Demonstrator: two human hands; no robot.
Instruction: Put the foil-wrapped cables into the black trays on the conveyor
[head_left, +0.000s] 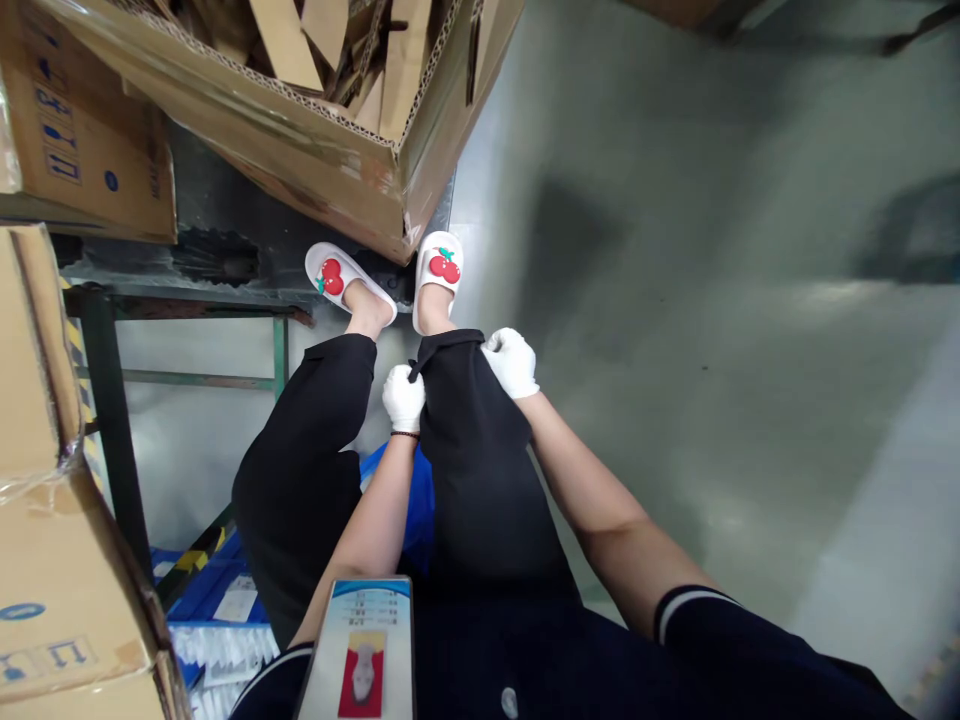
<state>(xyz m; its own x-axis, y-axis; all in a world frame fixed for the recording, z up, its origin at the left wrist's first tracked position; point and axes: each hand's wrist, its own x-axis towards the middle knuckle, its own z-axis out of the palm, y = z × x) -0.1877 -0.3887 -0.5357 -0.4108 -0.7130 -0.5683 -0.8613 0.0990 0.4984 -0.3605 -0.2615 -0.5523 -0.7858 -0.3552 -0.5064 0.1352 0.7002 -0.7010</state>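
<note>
Both of my hands wear white gloves and pinch the hem of the same black trouser leg. On its inner side, my left hand is closed on a fold of the cloth. At the outer side of the hem my right hand is closed on the fabric, its fingertips partly hidden. The cuff lies just above the ankle. Below it a foot rests in a white slipper with a red cherry ornament; the other slipper is beside it.
A large open carton of cardboard scraps stands ahead on a dark pallet. Stacked cartons are at the left, near a green metal frame and blue bins. Grey floor extends right. A badge hangs at my chest.
</note>
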